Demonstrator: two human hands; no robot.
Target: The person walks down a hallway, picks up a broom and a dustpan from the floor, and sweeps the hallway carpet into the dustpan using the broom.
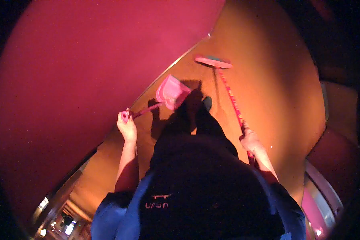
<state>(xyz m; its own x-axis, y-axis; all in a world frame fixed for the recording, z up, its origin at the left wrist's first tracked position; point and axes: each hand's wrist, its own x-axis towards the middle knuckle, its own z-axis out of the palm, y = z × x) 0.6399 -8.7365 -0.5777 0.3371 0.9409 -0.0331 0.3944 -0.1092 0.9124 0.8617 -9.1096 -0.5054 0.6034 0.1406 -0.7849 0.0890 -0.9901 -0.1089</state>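
My left hand point(127, 126) is closed round the handle end of a pink long-handled dustpan point(173, 92). The pan hangs low in front of my legs, close to the wall; I cannot tell whether it touches the floor. My right hand point(251, 141) grips the red patterned stick of a broom point(233, 98). Ahead of me, the broom's pink head point(213, 62) lies at the floor, with greenish bristles along its far side. The stick's upper end runs back under my right forearm.
A large red-pink wall point(88, 52) rises on the left, with a pale strip along its foot. Under me is an orange-brown floor point(268, 80), with a tiny white speck point(271, 147) right of my right hand. Dark furniture-like shapes stand at the right edge. Bright lights show at lower left.
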